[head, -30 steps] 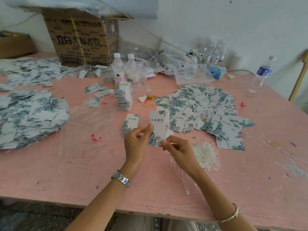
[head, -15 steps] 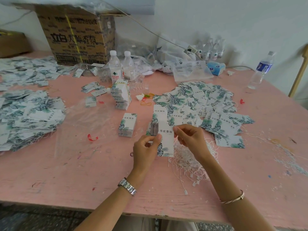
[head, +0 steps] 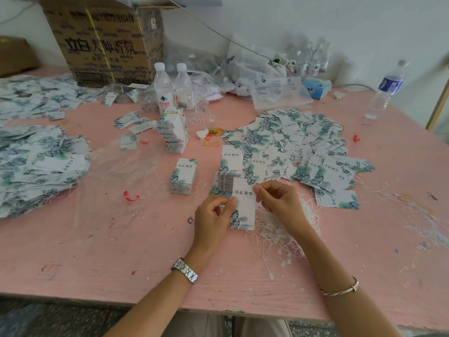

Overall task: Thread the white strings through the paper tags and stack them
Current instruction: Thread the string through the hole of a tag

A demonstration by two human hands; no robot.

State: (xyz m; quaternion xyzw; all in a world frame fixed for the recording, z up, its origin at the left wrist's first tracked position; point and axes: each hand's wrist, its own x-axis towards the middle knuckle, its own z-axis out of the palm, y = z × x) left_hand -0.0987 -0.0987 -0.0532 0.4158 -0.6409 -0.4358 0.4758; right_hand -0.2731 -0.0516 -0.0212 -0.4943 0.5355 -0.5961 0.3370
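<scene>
Left hand [head: 213, 218] pinches the left edge of a white rectangular paper tag with green leaf print [head: 245, 210]. Right hand [head: 279, 200] pinches the tag's upper right corner. Tangled white strings [head: 289, 229] lie on the pink wooden table [head: 121, 251] under the right wrist. A squared stack of matching tags [head: 183, 176] stands to the left, and a loose heap of tags [head: 303, 147] lies beyond.
</scene>
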